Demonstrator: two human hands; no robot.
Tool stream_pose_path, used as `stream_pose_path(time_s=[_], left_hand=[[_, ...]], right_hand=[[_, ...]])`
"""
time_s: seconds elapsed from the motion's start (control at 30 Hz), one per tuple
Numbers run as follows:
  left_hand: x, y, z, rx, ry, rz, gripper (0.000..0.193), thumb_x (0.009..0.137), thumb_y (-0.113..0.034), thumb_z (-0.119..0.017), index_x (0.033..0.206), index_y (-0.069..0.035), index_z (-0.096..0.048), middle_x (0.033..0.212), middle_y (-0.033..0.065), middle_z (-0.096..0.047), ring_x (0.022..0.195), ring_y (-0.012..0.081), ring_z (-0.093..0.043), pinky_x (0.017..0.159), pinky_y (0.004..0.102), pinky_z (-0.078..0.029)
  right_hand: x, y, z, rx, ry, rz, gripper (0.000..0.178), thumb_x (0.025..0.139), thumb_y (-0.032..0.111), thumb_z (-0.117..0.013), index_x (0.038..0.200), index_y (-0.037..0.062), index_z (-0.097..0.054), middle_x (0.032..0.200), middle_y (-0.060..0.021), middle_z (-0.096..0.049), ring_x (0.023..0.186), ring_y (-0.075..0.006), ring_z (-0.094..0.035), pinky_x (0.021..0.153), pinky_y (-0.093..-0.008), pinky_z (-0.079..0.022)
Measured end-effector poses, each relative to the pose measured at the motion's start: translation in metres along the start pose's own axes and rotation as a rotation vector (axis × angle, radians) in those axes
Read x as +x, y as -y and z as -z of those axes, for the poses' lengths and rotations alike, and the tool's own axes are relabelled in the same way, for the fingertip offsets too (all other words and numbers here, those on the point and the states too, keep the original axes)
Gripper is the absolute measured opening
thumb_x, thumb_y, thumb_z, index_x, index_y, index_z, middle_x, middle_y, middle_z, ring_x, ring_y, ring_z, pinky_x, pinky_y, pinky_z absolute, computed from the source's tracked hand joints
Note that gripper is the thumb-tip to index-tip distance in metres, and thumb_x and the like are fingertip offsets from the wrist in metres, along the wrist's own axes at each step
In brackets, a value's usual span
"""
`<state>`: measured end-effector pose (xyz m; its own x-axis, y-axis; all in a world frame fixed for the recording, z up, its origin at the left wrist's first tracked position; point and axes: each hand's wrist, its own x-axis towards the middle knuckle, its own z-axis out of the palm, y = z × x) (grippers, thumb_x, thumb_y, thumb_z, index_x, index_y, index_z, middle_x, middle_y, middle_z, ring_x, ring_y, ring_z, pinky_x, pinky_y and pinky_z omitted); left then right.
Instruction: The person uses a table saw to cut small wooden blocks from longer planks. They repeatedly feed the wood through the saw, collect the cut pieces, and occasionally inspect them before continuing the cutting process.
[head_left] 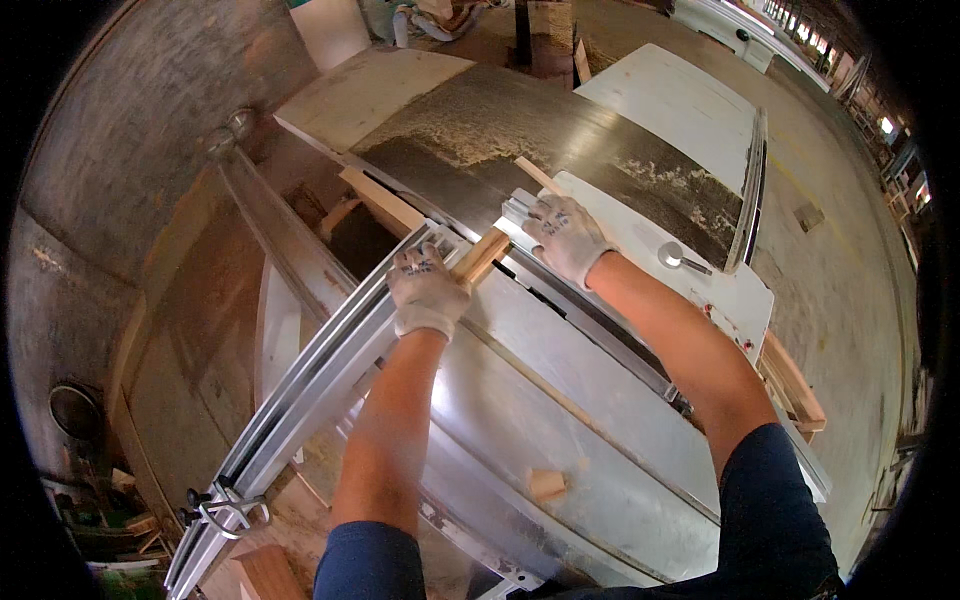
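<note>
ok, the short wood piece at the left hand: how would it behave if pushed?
The short wood piece is probably stiff, being thick for its length. Its squared-looking sides make rolling unlikely. It may slide readily, since the metal table looks smooth, though the gloved left hand right against it could steady it.

The left arm (pixel 392 430) is stretched almost straight ahead; the right arm (pixel 690 335) is slanted forward and to the left; the right hand (pixel 570 238) is placed farther ahead than the left hand (pixel 428 290); both are gloved and held palm down, fingers (pixel 541 211) bent.
</note>
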<state>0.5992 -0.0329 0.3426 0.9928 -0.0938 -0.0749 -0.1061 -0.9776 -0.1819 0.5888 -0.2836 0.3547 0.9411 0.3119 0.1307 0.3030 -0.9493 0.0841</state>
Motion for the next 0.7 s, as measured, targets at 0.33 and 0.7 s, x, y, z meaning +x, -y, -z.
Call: stream_pose_path(time_s=[0.33, 0.7], left_hand=[[0.005, 0.007, 0.004, -0.106, -0.003, -0.028, 0.101, 0.087, -0.063, -0.073, 0.158, 0.003, -0.046, 0.156, 0.0245, -0.05, 0.15, 0.0405, -0.043, 0.122, 0.0493, -0.038], [0.015, 0.001, 0.005, -0.129, -0.007, -0.033, 0.103, 0.085, -0.065, -0.077, 0.157, 0.002, -0.046, 0.154, 0.0222, -0.05, 0.149, 0.037, -0.042, 0.12, 0.0478, -0.039]], right_hand=[[0.071, 0.018, 0.004, -0.118, 0.129, 0.118, 0.036, 0.105, 0.023, -0.058, 0.14, 0.0221, -0.069, 0.161, -0.006, -0.055, 0.156, -0.0292, -0.041, 0.128, -0.0455, -0.034], [0.112, -0.016, -0.079, -0.153, -0.071, 0.29, 0.017, 0.095, 0.026, -0.068, 0.111, 0.0256, -0.073, 0.128, 0.0, -0.068, 0.128, -0.0263, -0.058, 0.107, -0.0446, -0.048]])
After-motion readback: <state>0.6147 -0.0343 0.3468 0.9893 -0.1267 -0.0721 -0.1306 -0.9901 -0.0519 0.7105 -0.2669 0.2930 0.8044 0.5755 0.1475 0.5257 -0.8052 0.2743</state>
